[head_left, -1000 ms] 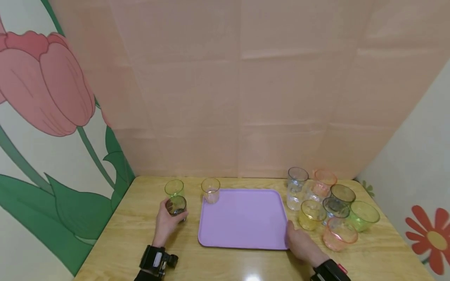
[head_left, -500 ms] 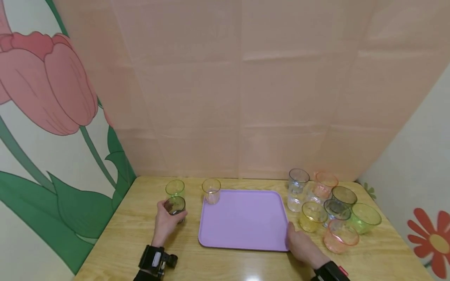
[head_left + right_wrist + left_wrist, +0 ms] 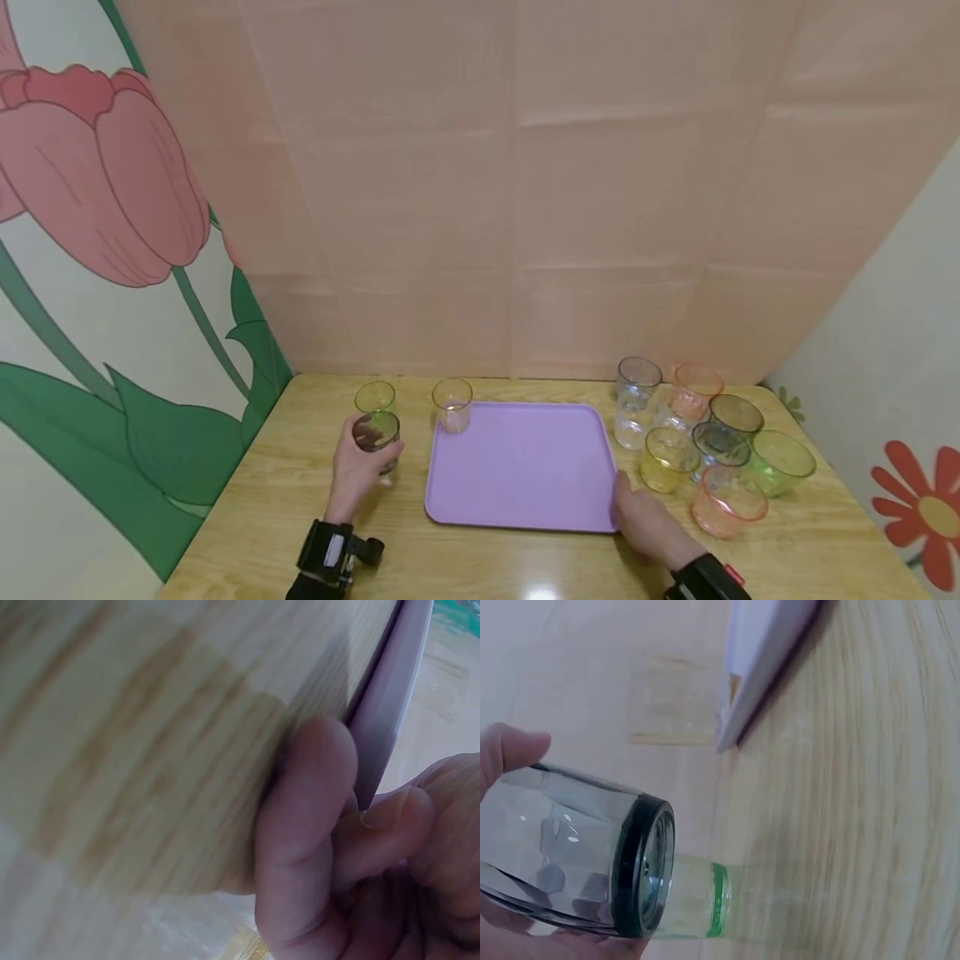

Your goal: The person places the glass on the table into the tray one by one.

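Note:
My left hand (image 3: 356,471) grips a dark grey-tinted glass (image 3: 377,433), fingers and thumb round its sides. In the left wrist view the base of this dark glass (image 3: 645,866) shows clear of the wood. Just behind it stands a green-tinted glass (image 3: 375,397), partly hidden. My right hand (image 3: 648,517) is at the near right corner of a purple tray (image 3: 521,467); in the right wrist view its curled fingers (image 3: 304,817) and thumb pinch the tray's edge (image 3: 386,712). A pale yellow-rimmed glass (image 3: 453,408) stands at the tray's far left corner.
Several glasses crowd the wooden table (image 3: 480,567) to the right of the tray, among them a yellow one (image 3: 666,462), a pink one (image 3: 723,508) and a green one (image 3: 783,467). A tall clear glass (image 3: 636,408) stands behind them. A beige-covered wall (image 3: 517,250) rises at the back.
The dark glass has risen slightly in my left hand over the last half second. My right hand and the tray stay where they were.

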Available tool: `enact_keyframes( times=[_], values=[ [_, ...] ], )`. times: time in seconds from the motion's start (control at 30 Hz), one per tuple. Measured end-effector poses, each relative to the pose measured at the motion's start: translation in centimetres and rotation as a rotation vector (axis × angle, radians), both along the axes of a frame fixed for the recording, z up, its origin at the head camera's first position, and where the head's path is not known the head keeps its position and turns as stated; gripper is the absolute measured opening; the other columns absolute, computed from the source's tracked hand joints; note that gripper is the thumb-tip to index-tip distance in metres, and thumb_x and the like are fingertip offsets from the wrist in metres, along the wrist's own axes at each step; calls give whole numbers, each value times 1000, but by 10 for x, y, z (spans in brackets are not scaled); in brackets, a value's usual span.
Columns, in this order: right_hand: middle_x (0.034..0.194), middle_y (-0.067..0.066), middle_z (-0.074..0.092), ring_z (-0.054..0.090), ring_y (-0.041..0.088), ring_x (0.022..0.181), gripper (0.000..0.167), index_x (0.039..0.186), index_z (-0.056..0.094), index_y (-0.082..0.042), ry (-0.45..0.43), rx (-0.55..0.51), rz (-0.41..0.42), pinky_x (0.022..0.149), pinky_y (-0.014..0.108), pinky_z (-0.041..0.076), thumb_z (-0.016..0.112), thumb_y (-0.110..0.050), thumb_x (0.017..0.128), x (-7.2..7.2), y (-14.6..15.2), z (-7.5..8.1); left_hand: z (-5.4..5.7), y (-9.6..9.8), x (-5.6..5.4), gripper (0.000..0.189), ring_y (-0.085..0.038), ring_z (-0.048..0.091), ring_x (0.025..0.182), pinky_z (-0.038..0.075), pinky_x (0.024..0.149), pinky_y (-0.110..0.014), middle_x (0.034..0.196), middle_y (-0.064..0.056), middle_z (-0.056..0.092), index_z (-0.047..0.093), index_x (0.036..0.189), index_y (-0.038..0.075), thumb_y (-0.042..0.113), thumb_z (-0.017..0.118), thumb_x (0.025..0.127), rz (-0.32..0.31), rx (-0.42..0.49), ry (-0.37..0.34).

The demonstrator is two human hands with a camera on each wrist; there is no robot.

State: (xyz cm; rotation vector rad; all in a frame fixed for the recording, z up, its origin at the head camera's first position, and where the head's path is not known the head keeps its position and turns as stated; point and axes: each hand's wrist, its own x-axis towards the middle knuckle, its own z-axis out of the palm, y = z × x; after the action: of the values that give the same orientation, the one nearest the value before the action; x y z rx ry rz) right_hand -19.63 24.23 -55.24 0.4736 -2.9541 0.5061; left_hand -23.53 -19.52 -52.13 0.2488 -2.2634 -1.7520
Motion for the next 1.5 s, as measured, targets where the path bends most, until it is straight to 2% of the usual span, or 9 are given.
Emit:
enact_keyframes(
  times=[0.13,0.33,0.57,0.67,0.87,1.1,1.2,1.37,1.5],
  values=[
    [61,12,53,56,26,52,37,122,44,23,1,-2,-2,44,41,49,57,3,93,0,1,1,-2,5,-2,75,-37,60,110,54,85,-28,120,-23,59,46,138,1,10,87,76,-55,10,21],
    [61,12,53,56,25,51,37,122,44,24,18,0,5,43,40,49,57,4,93,1,1,0,-1,13,-2,73,-38,61,114,55,94,-37,119,-24,63,46,136,-2,1,86,74,-129,77,33],
    [61,9,53,55,23,52,38,123,44,23,6,3,8,44,38,49,57,4,93,0,2,-3,-3,20,-6,70,-39,59,117,54,96,-34,124,-25,62,48,135,-2,-3,84,75,-204,167,26],
    [61,9,52,54,22,52,40,124,43,24,-1,-1,8,44,38,48,58,4,93,0,2,-2,-2,24,-9,70,-41,57,119,52,100,-39,126,-27,60,48,136,-5,-3,83,76,-245,191,34],
    [62,11,53,57,25,53,40,124,43,25,-1,10,7,45,40,51,58,3,93,-1,2,1,-1,35,-14,70,-38,58,118,50,102,-45,126,-24,61,48,137,-5,1,83,77,-282,189,32],
    [62,12,54,59,29,54,37,121,44,24,17,13,14,45,42,51,58,4,92,-1,2,-2,0,46,-17,67,-36,60,117,53,91,-29,125,-23,63,52,134,-1,6,86,77,-313,157,1],
    [63,13,55,60,30,55,37,121,44,23,12,10,11,47,43,53,58,4,93,-1,2,-2,0,51,-17,66,-37,59,118,53,90,-26,126,-23,63,53,133,-3,9,86,78,-338,132,2],
    [64,15,56,61,32,56,38,122,44,23,32,13,12,48,45,53,59,5,92,0,1,-1,-2,57,-19,65,-41,58,121,53,93,-27,126,-24,63,53,132,-5,8,86,78,-381,130,2],
    [63,14,56,61,33,55,38,121,45,23,51,20,12,47,45,53,60,5,91,0,1,-1,-5,61,-20,69,-38,58,120,52,95,-33,125,-21,62,52,134,-1,10,88,76,-383,76,6]
  ],
)
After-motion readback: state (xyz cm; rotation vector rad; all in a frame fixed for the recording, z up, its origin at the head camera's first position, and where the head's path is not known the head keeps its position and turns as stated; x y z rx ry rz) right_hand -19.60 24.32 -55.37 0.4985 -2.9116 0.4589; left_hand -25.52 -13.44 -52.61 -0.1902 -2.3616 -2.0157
